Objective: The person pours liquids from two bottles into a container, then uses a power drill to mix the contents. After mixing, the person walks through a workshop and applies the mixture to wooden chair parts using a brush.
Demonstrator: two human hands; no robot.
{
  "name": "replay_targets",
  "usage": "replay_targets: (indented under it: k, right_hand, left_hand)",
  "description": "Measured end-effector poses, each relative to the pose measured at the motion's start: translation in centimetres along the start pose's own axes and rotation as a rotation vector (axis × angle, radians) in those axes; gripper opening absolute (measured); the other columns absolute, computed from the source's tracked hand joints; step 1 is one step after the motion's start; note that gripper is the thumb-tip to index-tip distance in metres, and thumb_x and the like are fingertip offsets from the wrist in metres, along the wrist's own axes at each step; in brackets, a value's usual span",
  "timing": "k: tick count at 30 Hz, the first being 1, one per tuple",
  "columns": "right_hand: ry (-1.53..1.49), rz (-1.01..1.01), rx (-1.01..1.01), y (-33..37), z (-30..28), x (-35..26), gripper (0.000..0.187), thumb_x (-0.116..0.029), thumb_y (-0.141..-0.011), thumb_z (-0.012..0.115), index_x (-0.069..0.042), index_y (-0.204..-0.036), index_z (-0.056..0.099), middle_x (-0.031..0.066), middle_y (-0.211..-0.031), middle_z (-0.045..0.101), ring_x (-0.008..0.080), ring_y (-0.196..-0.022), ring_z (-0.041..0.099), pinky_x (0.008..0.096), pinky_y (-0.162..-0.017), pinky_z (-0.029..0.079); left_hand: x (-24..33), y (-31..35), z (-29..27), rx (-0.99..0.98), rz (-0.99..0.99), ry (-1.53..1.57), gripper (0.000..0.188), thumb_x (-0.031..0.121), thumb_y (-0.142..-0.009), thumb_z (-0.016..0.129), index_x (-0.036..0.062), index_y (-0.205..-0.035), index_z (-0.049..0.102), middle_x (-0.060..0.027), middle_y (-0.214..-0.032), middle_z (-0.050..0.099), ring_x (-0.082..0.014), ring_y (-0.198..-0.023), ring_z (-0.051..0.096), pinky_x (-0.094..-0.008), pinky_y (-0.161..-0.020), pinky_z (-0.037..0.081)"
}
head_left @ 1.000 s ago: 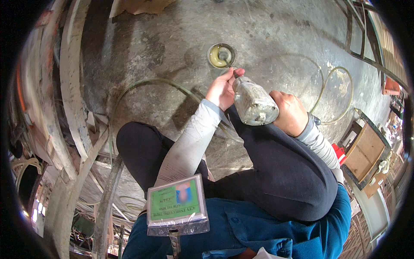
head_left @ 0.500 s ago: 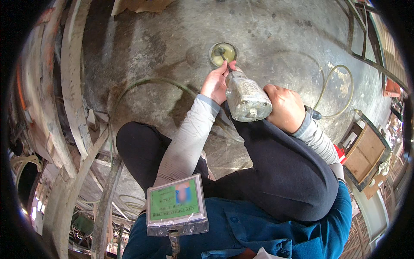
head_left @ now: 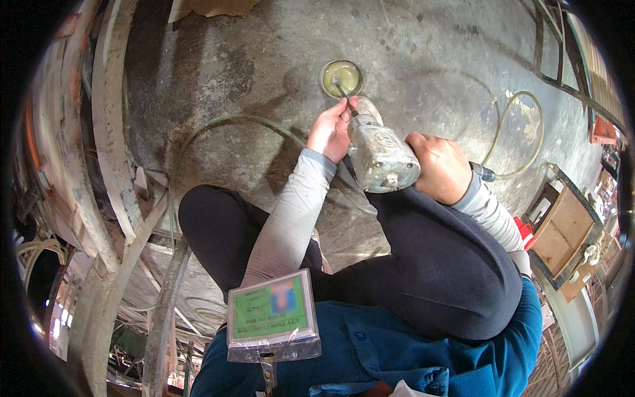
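Observation:
My right hand [head_left: 442, 167] is wrapped round the handle of a scuffed, pale grey air drill [head_left: 383, 155]. Its body lies over my bent right knee, its front end tilted forward and left. A thin dark stirring rod [head_left: 346, 100] runs from its front into a small round can [head_left: 360, 81]. The rod's tip dips into the pale yellow-green liquid [head_left: 343, 70] there. My left hand [head_left: 329, 134] is closed round the rod just ahead of the drill, fingertips pinched on it. Part of its palm is hidden behind the drill body.
A clear air hose [head_left: 541, 135] loops on the concrete floor at the right, meeting a dark fitting [head_left: 485, 172] beside my right wrist. Another hose stretch [head_left: 228, 120] curves at the left. Wooden frame pieces [head_left: 112, 132] stand close on my left; a wooden panel [head_left: 562, 231] lies at the right.
The stirring rod's rounded head showed above the liquid earlier; now its tip is sunk in it. The drill has shifted slightly toward me, with both hands keeping their hold.

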State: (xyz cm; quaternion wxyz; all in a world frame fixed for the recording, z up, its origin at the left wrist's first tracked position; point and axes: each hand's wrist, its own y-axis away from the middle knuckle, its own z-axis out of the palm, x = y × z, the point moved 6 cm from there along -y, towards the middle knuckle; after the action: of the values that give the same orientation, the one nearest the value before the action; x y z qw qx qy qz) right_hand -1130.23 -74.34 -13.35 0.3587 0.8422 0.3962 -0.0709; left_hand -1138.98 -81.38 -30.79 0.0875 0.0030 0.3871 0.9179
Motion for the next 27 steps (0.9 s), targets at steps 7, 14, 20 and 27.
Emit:
replay_targets:
  k: [7,14,20,27]
  right_hand:
    - [-0.032,-0.001,0.012,0.5,0.1,0.1,0.021,-0.014,-0.064,0.057,0.001,-0.077,0.05,0.0185,-0.072,0.057,0.0344,-0.069,0.058,0.0401,-0.061,0.046]
    - [-0.058,0.034,0.008,0.8,0.0,0.5,0.022,-0.015,-0.063,0.057,0.001,-0.077,0.05,0.0185,-0.071,0.058,0.0345,-0.069,0.058,0.0405,-0.062,0.046]
    - [-0.062,0.039,0.028,0.9,0.0,1.0,0.023,-0.016,-0.063,0.058,0.0,-0.077,0.05,0.0189,-0.071,0.057,0.0347,-0.069,0.058,0.0407,-0.062,0.046]
    - [-0.069,0.082,0.039,0.8,-0.5,1.2,0.023,-0.017,-0.064,0.059,0.0,-0.078,0.05,0.0185,-0.073,0.058,0.0348,-0.071,0.058,0.0408,-0.063,0.046]
  left_hand:
    - [-0.2,0.6,0.8,-0.025,-0.014,-0.063,0.022,0.019,-0.089,0.044,0.0018,-0.099,0.051,0.001,-0.081,0.056,-0.0124,-0.083,0.051,-0.0276,-0.08,0.04]
    - [-0.6,0.4,1.2,-0.04,-0.049,-0.122,0.02,0.02,-0.089,0.044,0.0038,-0.096,0.052,0.0013,-0.08,0.056,-0.0129,-0.08,0.052,-0.0286,-0.079,0.04]
    - [-1.1,-0.4,0.9,-0.026,-0.068,-0.091,0.022,0.022,-0.09,0.042,0.0039,-0.096,0.053,0.0019,-0.079,0.056,-0.0121,-0.079,0.052,-0.0282,-0.079,0.041]
    - [-1.4,-1.2,1.4,-0.068,-0.092,-0.044,0.023,0.024,-0.089,0.044,0.0035,-0.098,0.052,0.0015,-0.081,0.056,-0.0118,-0.08,0.053,-0.0285,-0.079,0.041]
